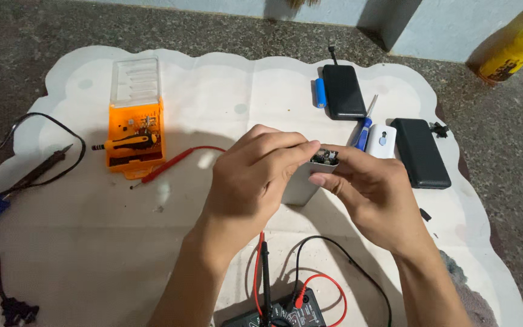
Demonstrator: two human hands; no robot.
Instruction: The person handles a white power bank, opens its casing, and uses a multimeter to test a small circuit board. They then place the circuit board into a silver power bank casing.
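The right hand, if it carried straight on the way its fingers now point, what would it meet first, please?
The right hand points up-left, its fingers on the open end of the small silver case. Going on, it would likely meet the left hand's fingers first; they share the grip on that case. Depth is hard to judge.

Count: two black power banks (344, 91) (420, 152), one white power bank (381, 142), one orange screwdriver case (135, 130), one multimeter (286, 312), one soldering iron (37, 172).
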